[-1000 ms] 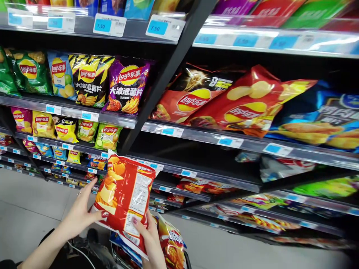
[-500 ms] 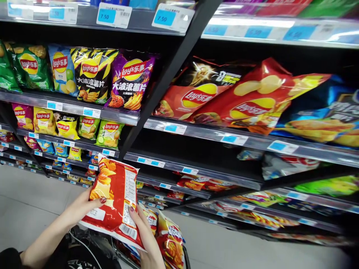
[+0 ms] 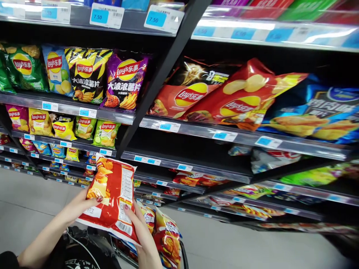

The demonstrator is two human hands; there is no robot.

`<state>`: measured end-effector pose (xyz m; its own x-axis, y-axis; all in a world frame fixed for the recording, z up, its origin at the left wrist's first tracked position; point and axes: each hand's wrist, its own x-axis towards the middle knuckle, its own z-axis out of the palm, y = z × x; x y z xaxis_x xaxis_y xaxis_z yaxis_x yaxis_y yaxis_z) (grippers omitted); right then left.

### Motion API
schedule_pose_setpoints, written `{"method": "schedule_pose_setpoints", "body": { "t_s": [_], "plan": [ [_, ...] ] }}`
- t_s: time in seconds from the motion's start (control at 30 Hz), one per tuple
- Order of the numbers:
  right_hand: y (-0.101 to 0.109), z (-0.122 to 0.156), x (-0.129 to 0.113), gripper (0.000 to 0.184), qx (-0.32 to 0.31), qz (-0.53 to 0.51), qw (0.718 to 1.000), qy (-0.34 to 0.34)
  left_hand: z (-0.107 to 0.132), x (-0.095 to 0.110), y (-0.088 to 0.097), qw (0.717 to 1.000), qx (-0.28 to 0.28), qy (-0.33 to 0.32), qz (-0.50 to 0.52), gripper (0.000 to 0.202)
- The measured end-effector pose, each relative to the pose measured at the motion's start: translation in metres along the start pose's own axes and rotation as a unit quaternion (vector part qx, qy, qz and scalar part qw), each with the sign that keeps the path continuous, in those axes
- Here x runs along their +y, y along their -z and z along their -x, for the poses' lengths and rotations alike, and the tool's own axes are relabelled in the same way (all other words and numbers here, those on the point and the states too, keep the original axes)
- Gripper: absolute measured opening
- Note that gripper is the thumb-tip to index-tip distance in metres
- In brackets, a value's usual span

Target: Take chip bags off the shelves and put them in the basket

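Note:
A red and orange chip bag (image 3: 110,198) is held with its printed back and barcode facing me, low at the left. My left hand (image 3: 80,209) grips its left edge, thumb on the front. My right hand (image 3: 141,233) holds its lower right corner from beneath. Below the bag lie more red chip bags (image 3: 166,239) inside a basket or cart whose dark rim (image 3: 183,254) shows at the bottom.
Dark store shelves (image 3: 196,129) with blue price tags run across the view, stocked with chip bags: purple (image 3: 125,80), black and yellow (image 3: 85,74), green (image 3: 24,67), large red (image 3: 238,99) and blue (image 3: 314,114). Grey floor (image 3: 25,198) lies at the lower left.
The held bag has come down and tilted flatter over the basket. My hands followed it, and the view shifted slightly to the right.

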<state>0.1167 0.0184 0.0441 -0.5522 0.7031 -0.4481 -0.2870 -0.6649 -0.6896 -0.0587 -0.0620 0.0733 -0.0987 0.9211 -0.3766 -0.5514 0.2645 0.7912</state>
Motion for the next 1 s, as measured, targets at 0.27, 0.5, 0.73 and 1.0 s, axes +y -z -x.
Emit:
{"method": "schedule_pose_setpoints", "body": {
  "t_s": [0.27,0.5,0.73,1.0],
  "plan": [
    [0.011,0.010,0.003,0.083,-0.090,0.055,0.987,0.118,0.000,-0.005,0.004,0.986,-0.134,-0.096,0.023,0.078],
    [0.010,0.019,0.004,0.074,-0.040,0.086,0.988,0.119,0.007,0.004,-0.002,0.986,-0.139,-0.090,0.005,0.079],
    [0.007,0.022,0.003,0.072,-0.023,0.067,0.991,0.115,0.007,0.003,-0.003,0.989,-0.129,-0.078,-0.003,0.077],
    [-0.007,0.010,-0.003,0.070,0.045,0.045,0.995,0.074,-0.002,0.003,-0.006,1.000,-0.001,-0.018,-0.013,0.066]
  ]
}}
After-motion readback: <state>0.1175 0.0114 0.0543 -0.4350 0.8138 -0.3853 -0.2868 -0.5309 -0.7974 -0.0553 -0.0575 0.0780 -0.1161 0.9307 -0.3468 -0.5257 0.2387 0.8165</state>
